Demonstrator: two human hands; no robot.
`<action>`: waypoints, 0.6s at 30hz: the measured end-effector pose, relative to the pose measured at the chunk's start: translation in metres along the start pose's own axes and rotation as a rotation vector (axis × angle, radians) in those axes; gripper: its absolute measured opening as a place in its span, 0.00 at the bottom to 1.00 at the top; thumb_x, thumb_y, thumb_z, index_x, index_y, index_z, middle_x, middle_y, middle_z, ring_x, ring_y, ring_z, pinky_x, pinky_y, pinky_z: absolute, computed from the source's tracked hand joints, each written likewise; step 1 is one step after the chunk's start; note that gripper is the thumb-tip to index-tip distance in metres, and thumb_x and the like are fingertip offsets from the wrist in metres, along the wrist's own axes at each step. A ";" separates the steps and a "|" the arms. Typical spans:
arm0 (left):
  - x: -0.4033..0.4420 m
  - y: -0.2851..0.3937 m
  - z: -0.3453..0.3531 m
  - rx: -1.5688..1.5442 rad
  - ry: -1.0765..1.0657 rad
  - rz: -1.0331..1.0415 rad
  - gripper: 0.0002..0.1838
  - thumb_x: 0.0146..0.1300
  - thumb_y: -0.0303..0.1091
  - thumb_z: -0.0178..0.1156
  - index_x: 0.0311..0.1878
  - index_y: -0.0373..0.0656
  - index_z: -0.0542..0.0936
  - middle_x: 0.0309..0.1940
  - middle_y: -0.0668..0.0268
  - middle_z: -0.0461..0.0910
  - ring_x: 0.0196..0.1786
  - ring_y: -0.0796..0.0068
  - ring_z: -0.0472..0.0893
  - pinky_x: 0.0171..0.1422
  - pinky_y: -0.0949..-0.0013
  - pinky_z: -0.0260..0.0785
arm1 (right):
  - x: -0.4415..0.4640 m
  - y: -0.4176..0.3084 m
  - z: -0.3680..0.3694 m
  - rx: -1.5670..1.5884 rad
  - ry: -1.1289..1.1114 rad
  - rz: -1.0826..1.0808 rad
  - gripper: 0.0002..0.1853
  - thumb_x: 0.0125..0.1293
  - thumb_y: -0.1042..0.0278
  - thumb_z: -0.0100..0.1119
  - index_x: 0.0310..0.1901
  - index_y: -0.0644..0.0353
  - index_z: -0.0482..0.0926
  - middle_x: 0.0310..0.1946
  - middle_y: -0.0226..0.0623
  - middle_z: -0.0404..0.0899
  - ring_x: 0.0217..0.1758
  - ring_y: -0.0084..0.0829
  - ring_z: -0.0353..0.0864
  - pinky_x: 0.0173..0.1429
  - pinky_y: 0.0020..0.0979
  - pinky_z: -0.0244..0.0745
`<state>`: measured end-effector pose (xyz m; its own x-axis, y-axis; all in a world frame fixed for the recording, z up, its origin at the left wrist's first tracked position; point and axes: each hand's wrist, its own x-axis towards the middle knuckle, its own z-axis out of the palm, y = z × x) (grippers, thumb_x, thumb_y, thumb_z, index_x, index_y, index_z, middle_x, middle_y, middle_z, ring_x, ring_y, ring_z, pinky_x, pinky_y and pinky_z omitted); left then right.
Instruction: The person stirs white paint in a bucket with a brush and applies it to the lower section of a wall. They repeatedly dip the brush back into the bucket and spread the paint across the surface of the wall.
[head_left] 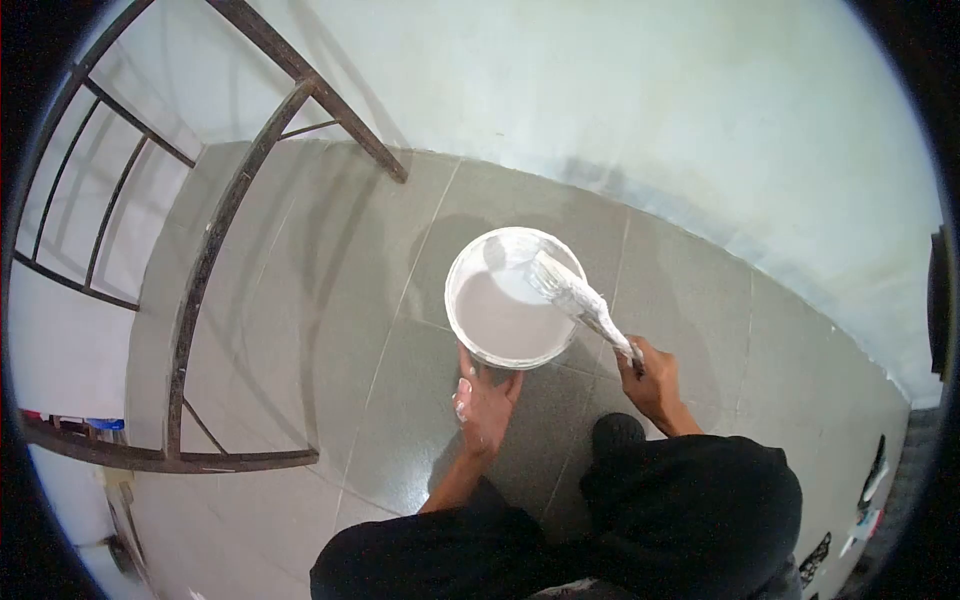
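A white paint bucket [466, 335] is in the middle of the view, with pale, greyish-white paint [505, 315] inside. My left hand [487, 412] is against the bucket's near side, fingers partly hidden beneath its rim, and white paint smears the thumb side. My right hand [655, 383] is closed around the handle end of a paintbrush [590, 307]. White paint coats the brush thickly. Its bristles are over the right part of the bucket opening, tilted toward the upper left; I cannot tell whether they touch the inner wall.
A dark metal frame [222, 235] stands at the left, one leg reaching toward the wall. The pale wall [720, 130] meets the grey tiled floor [690, 285] behind the bucket. My black-clothed knees [700, 500] and a dark shoe [617, 434] are close below. Small items lie at the lower right.
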<state>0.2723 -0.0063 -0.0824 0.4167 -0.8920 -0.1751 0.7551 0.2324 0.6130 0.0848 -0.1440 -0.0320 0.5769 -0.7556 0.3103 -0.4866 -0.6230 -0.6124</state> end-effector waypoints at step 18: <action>0.002 -0.003 -0.004 -0.003 0.007 -0.012 0.44 0.60 0.66 0.40 0.72 0.61 0.33 0.72 0.61 0.39 0.70 0.47 0.52 0.74 0.47 0.44 | 0.004 -0.009 0.003 0.058 -0.067 0.087 0.06 0.60 0.71 0.60 0.37 0.62 0.76 0.16 0.41 0.72 0.15 0.34 0.73 0.22 0.32 0.67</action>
<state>0.2725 -0.0079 -0.0876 0.4112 -0.8920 -0.1877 0.7613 0.2228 0.6089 0.0940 -0.1408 -0.0272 0.5779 -0.7896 0.2063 -0.4987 -0.5417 -0.6766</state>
